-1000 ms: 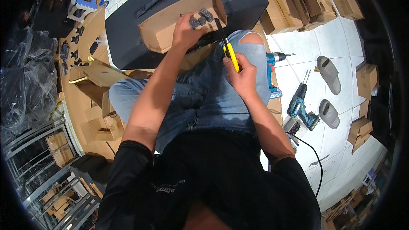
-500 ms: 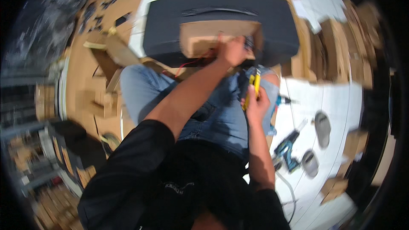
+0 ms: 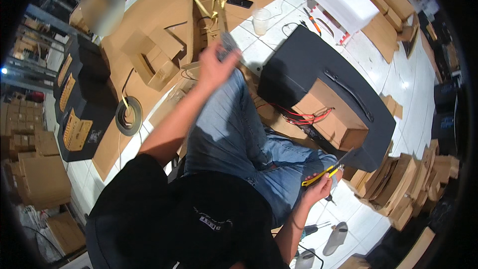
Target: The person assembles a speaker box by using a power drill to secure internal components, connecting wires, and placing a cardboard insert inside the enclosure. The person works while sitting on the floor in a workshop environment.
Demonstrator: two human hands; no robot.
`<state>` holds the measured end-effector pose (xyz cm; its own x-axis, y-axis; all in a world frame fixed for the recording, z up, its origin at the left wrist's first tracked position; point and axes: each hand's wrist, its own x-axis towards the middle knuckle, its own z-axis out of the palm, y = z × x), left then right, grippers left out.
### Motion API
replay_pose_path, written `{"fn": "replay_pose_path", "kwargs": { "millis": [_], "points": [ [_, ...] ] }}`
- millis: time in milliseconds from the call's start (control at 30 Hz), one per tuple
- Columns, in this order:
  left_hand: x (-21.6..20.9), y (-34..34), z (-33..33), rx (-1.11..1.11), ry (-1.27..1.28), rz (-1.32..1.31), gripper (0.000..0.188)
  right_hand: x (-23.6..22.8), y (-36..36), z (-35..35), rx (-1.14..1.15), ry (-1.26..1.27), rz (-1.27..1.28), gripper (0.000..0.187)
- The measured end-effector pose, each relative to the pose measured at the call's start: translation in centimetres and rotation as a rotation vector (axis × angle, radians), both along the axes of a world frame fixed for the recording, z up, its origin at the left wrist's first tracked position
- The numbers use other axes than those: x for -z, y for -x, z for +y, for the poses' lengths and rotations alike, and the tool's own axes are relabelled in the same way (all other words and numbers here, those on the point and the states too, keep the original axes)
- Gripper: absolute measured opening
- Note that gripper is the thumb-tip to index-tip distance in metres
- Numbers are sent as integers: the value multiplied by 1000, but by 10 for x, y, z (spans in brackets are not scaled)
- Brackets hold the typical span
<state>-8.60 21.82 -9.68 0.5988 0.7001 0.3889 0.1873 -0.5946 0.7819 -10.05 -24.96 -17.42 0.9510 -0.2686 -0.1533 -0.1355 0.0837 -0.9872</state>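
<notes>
My left hand point(image 3: 215, 67) is closed around a dark grey, blurred bundle point(image 3: 228, 46) whose kind I cannot make out, held over the near end of a narrow open cardboard box point(image 3: 195, 45). In my right hand point(image 3: 320, 189), beside my right knee, is a yellow utility knife point(image 3: 314, 178) with its blade out, pointing away to the right. A black cabinet point(image 3: 294, 60) with a carrying handle point(image 3: 348, 92) lies in front of my legs. Red wires point(image 3: 311, 118) come out of its bare wooden recess point(image 3: 343, 127).
A roll of dark tape point(image 3: 129, 115) and an open carton point(image 3: 152, 65) lie on cardboard sheeting at left, near another black cabinet point(image 3: 79, 94). Farther off are a phone point(image 3: 240, 2), a plastic cup point(image 3: 260, 21) and a white stool point(image 3: 346, 5). Cardboard pieces point(image 3: 403, 184) stand at right.
The view has swung left. My left hand has come out of the cabinet's recess and moved left to the cardboard box, with the dark bundle in it. My right hand still holds the utility knife.
</notes>
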Motion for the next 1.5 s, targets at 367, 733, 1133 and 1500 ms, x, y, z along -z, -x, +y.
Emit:
{"fn": "replay_pose_path", "kwargs": {
  "millis": [367, 733, 1133, 1500],
  "points": [
    [19, -11, 173, -1, -28, 890, 68, -8, 5, 26, -50, 279, -73, 31],
    [40, 26, 191, 146, 175, 205, 37, -2, 10, 24, -232, 453, -99, 32],
    [144, 165, 203, -135, 1260, 185, 52, 12, 2, 16, -227, 473, -86, 34],
    [164, 152, 206, -142, 1160, 345, 51, 0, 7, 27, -233, 520, -45, 35]
  ]
}}
